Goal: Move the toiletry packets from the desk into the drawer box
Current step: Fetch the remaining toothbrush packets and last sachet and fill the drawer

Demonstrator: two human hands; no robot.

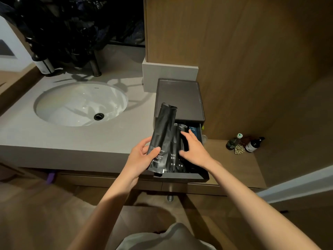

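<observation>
A: Where's the packet being moved?
B: Long black packet [164, 134] is in the left hand [142, 156], thumb on its front, fingers curled round the lower part. It's tilted: top end leans over the front-left corner of the drawer box [180, 98], bottom end hangs at the left-front edge of the pulled-out drawer [180, 176].

A: And the right hand?
B: Right hand [193, 148] is inside the drawer, fingers spread & fairly straight, laid on the packets there. It isn't gripping anything.

A: What's in the drawer?
B: Black packets [172, 160] lying lengthwise, side by side, w/ white lettering toward the drawer front. A blue packet [195, 130] sits at the back right, just beside the right fingertips. Can't tell the count; the hand covers some.

A: Top of the box?
B: A shallow dark tray w/ a raised rim.

A: Around the box?
B: It sits on a grey counter [45, 136]. White sink [81, 103] is left of the box. A green bottle [233, 142] & a dark pump bottle [253, 144] stand right of the box on a lower wooden shelf, well apart from it.
</observation>
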